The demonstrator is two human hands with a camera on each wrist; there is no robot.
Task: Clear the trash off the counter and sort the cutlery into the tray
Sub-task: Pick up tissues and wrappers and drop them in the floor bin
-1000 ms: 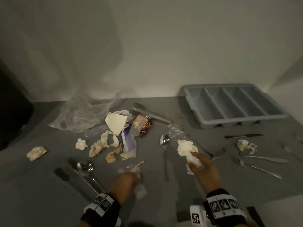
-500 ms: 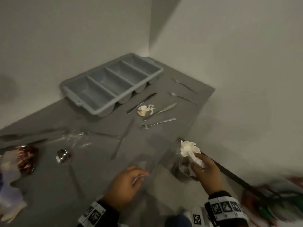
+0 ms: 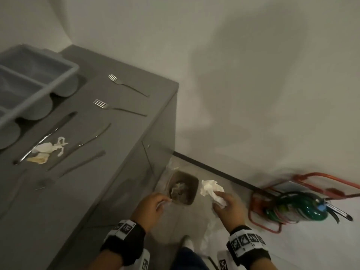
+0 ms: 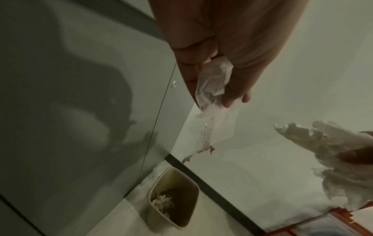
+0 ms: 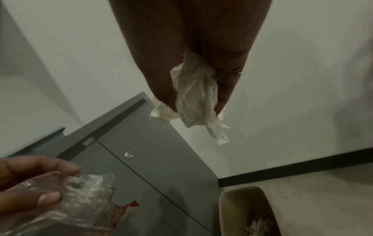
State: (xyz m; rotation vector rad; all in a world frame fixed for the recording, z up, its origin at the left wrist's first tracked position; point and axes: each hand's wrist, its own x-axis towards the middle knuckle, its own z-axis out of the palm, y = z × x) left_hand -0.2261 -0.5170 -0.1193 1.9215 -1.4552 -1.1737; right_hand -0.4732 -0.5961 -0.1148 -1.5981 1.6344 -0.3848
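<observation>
Your left hand pinches a clear crinkled plastic wrapper with a red torn edge between thumb and fingers, held out past the front edge of the grey counter and above the beige square waste bin on the floor, which has crumpled paper inside. Your right hand grips a crumpled white paper napkin in curled fingers, just right of the bin. On the counter, the grey plastic cutlery tray sits at the back left corner. Two steel forks lie near the right edge. A small heap of torn white paper scraps lies between two steel knives, in front of the tray.
</observation>
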